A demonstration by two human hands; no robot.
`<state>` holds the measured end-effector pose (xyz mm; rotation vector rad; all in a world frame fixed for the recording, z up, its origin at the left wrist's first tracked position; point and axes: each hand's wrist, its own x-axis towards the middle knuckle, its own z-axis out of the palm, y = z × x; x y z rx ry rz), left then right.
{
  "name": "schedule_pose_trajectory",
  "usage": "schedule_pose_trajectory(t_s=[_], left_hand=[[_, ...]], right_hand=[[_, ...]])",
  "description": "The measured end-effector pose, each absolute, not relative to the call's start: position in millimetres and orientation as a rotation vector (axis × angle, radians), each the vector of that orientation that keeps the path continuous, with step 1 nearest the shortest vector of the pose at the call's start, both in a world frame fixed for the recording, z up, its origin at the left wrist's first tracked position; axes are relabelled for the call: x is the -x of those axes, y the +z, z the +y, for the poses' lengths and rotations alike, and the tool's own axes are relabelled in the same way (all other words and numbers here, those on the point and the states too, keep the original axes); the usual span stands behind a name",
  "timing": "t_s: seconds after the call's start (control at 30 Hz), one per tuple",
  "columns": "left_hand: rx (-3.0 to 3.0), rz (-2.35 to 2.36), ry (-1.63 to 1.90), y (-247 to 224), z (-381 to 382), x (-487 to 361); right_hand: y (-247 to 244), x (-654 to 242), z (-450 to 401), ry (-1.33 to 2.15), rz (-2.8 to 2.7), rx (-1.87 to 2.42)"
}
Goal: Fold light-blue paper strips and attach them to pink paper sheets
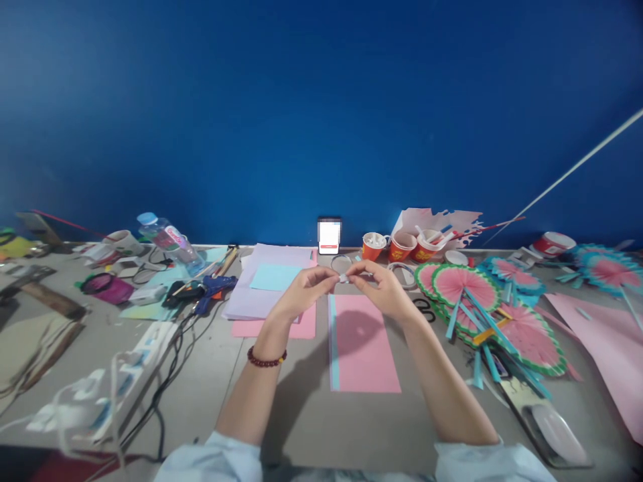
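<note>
My left hand [312, 284] and my right hand [380, 284] meet at the middle of the desk, fingertips pinched. Between them is a small whitish piece [343, 278], too small to name, with both hands closed on it. Below the hands lies a pink paper sheet [364, 348] with a light blue strip [333, 355] along its left edge. Left of it, a stack of pale purple paper [246, 298] with a light blue sheet [274, 277] on top rests on pink paper [301, 328]. Black scissor handles [424, 310] show partly beside my right wrist.
Pink paper fans with green edges [465, 289] lie at right, near a computer mouse [557, 432]. Red paper cups [402, 248] and a phone [329, 237] stand along the blue wall. At left are a glue gun [208, 294], a bottle [173, 242], a power strip [135, 375] and cables.
</note>
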<state>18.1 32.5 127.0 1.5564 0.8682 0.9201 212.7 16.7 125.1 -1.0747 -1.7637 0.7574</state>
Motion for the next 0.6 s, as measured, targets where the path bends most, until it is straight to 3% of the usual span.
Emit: schedule_pose_trajectory(t_s=[0.23, 0.6], left_hand=[[-1.405, 0.908, 1.082, 132, 29, -27], [-1.5, 0.938, 1.13, 134, 25, -33]], right_hand=[[135, -210, 11, 0.262, -1.789, 1.013], [132, -204, 6, 0.359, -1.79, 1.016]])
